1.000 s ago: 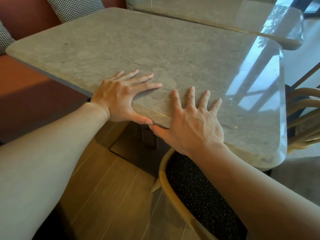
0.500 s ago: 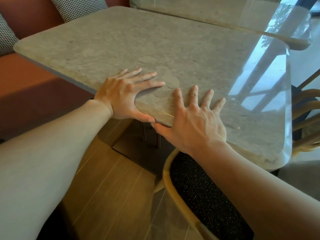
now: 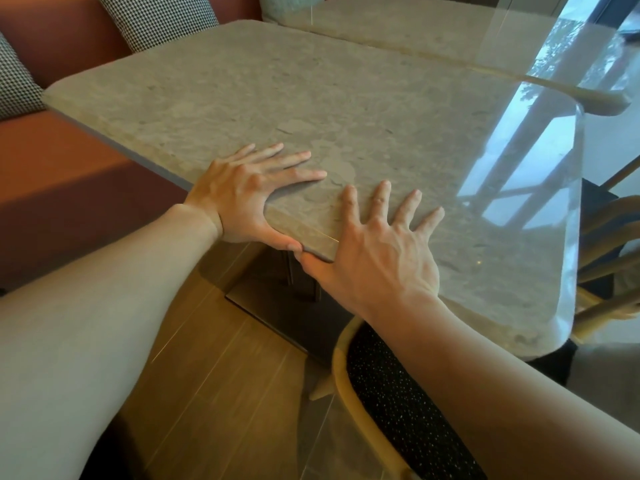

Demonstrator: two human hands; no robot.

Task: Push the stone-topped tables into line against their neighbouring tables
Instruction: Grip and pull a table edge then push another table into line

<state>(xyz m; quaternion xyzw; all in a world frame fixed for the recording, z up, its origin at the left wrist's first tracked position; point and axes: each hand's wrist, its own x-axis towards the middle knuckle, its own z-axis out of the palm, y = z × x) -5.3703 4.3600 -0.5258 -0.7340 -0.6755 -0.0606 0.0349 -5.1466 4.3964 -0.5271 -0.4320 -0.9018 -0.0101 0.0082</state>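
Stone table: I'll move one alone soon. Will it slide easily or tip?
Probably heavy: the table has a thick slab top. Its dark base looks like one pedestal, so an off-centre push may pivot it. The glossy top looks slippery.

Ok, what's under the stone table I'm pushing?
A dark pedestal base standing on the wooden floor shows below the near edge. The tabletop covers everything further back, so that part cannot be seen.

Headcount: 2 tables, 2 hands, 2 chairs, 3 cushions, 1 bench

So there was a near table (image 3: 311,98) plus a far table (image 3: 415,32), a left hand (image 3: 242,199) and a right hand (image 3: 377,251), one speckled chair (image 3: 398,410) and one slatted chair (image 3: 609,237), a top check cushion (image 3: 162,19), a left check cushion (image 3: 14,81), one pale cushion (image 3: 287,5), and a single red bench (image 3: 52,168).
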